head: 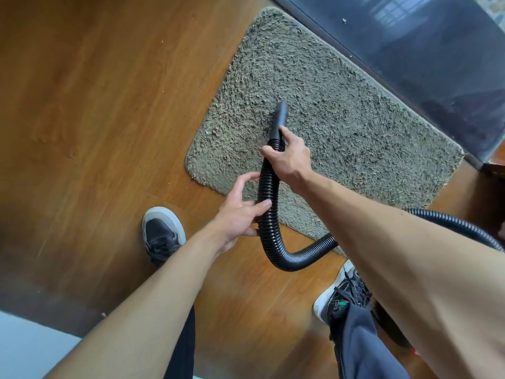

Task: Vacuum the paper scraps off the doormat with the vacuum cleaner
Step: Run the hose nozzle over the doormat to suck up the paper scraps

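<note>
right hand [290, 160]: you grip the hose [269, 209] just behind the nozzle [279, 119], fingers closed round it
left hand [240, 212]: nearer, loosely curled on the ribbed hose, thumb on top
nozzle: over the doormat [341, 110], mid-left
doormat: grey shag, on the wood floor [95, 91]
scraps: none I can make out

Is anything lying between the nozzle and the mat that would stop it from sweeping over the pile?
Nothing visible. The nozzle points at open doormat, held by the right hand. The left hand grips the hose further back, near the mat's edge. Both shoes stand on the floor, off the mat.
</note>
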The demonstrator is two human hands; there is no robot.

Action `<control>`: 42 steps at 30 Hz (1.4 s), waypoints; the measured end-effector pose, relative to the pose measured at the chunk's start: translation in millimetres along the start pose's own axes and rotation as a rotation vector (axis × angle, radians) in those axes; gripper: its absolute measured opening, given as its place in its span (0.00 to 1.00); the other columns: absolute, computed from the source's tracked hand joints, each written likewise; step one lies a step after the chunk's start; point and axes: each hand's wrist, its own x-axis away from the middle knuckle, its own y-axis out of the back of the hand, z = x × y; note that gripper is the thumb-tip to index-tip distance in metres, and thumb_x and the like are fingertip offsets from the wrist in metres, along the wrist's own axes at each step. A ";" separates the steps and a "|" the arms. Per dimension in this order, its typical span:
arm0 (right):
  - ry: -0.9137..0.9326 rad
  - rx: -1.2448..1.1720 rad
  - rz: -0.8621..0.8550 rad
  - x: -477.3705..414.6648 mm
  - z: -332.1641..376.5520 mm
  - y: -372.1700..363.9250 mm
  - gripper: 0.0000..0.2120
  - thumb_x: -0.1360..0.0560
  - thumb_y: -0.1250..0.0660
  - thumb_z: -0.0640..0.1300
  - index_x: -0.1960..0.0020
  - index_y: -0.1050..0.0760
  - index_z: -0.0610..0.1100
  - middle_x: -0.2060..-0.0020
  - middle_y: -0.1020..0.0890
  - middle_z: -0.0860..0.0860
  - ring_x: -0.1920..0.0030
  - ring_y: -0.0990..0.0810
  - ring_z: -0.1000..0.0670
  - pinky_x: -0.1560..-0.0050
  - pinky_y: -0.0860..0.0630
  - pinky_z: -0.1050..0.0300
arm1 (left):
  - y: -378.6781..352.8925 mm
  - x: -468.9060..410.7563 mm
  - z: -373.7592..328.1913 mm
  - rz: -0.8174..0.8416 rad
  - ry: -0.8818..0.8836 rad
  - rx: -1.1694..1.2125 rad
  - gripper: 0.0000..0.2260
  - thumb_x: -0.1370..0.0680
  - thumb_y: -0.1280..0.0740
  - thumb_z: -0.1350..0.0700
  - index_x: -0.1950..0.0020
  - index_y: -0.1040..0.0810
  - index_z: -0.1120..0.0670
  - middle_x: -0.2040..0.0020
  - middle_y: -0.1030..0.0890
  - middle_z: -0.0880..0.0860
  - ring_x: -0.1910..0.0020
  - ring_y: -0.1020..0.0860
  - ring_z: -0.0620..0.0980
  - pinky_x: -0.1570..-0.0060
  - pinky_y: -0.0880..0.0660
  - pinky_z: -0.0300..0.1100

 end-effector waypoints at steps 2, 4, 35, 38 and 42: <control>-0.022 -0.014 -0.020 -0.4 -2.1 1.3 0.36 0.28 0.30 0.53 0.23 0.36 0.48 0.39 0.21 0.43 0.43 0.19 0.42 0.40 0.22 0.43 | -1.6 -0.2 -1.2 0.000 -0.001 -0.015 0.23 0.20 0.33 0.62 0.34 0.32 0.37 0.49 0.14 0.56 0.48 0.16 0.56 0.57 0.19 0.53; -0.033 -0.029 -0.041 -0.5 -3.9 1.9 0.36 0.29 0.30 0.54 0.24 0.36 0.48 0.40 0.20 0.43 0.44 0.19 0.43 0.39 0.22 0.43 | -2.2 -0.3 -2.6 0.000 -0.002 -0.031 0.23 0.19 0.33 0.62 0.33 0.32 0.36 0.50 0.14 0.55 0.50 0.16 0.53 0.60 0.20 0.50; 0.149 0.178 0.071 -34.1 62.8 -21.0 0.38 0.28 0.33 0.54 0.22 0.41 0.48 0.37 0.23 0.41 0.41 0.20 0.41 0.40 0.22 0.40 | 29.1 -4.6 -33.1 -0.058 -0.061 0.112 0.25 0.19 0.35 0.63 0.31 0.35 0.38 0.43 0.17 0.65 0.43 0.18 0.64 0.47 0.21 0.64; 0.159 0.193 0.070 -30.1 59.7 -23.2 0.36 0.27 0.33 0.53 0.22 0.40 0.47 0.38 0.22 0.42 0.41 0.20 0.42 0.39 0.22 0.42 | 29.9 -0.6 -27.5 -0.053 -0.057 0.122 0.24 0.19 0.34 0.63 0.32 0.35 0.38 0.44 0.17 0.64 0.42 0.19 0.65 0.44 0.23 0.66; 0.164 0.202 0.117 -13.3 49.9 -29.8 0.36 0.26 0.33 0.51 0.21 0.41 0.46 0.39 0.21 0.41 0.45 0.18 0.41 0.43 0.20 0.42 | 27.0 12.2 -12.0 -0.062 -0.028 0.160 0.25 0.19 0.34 0.63 0.33 0.35 0.36 0.43 0.17 0.63 0.42 0.19 0.64 0.42 0.24 0.67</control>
